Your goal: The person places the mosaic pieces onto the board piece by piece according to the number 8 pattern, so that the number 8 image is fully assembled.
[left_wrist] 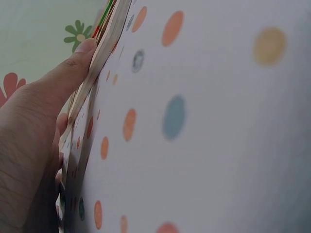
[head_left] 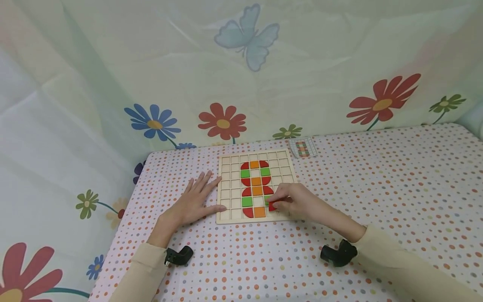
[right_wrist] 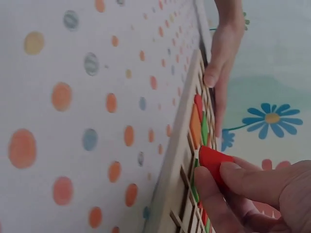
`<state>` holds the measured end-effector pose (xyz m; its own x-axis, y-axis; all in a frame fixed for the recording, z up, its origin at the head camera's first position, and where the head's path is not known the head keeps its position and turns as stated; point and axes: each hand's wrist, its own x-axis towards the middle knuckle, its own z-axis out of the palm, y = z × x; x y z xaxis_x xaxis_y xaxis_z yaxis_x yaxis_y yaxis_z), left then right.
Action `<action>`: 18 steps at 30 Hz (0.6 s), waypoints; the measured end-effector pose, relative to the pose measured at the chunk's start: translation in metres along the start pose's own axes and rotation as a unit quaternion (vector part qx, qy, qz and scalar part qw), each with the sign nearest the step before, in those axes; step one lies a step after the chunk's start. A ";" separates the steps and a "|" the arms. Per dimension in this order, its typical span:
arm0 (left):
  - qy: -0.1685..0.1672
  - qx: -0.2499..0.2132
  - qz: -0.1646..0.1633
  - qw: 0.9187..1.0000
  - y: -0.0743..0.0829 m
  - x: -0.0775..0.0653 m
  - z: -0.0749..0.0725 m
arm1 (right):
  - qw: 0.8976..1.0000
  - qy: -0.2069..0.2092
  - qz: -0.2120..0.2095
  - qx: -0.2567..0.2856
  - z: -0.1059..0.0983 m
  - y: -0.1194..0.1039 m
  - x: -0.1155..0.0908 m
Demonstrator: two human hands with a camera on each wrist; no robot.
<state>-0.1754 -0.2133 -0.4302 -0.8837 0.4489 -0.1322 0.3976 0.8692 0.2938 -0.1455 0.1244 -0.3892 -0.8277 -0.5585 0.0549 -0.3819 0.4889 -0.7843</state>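
Note:
A wooden grid board [head_left: 235, 193] lies on the dotted cloth, with red rounded tiles, orange squares and green squares set in its cells like a figure eight. My right hand [head_left: 302, 202] pinches a red tile [right_wrist: 212, 161] with one curved side between thumb and fingers, over the lower right of that figure. Beneath it, a green tile [head_left: 267, 199] is partly hidden by the fingers. My left hand [head_left: 191, 204] lies spread at the board's left side, its thumb [left_wrist: 80, 58] resting on the frame and the other fingers along the edge.
A small printed card [head_left: 303, 147] with a coloured grid pattern lies beyond the board's far right corner. Behind the table hangs a curtain [head_left: 313, 96] with flowers and a butterfly. Black wrist devices [head_left: 338, 253] sit at both sleeves.

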 end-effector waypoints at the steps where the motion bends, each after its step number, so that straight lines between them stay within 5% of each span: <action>1: 0.001 0.000 0.000 1.000 0.000 0.000 0.000 | 1.000 -0.001 0.001 0.003 0.002 0.000 -0.001; 18: 0.001 -0.011 -0.003 1.000 0.001 0.000 -0.002 | 0.993 0.045 -0.002 -0.106 0.017 -0.007 -0.003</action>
<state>-0.1754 -0.2127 -0.4281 -0.8867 0.4430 -0.1321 0.3864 0.8672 0.3142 -0.1336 0.1114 -0.3948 -0.8558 -0.5029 0.1213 -0.4556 0.6215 -0.6373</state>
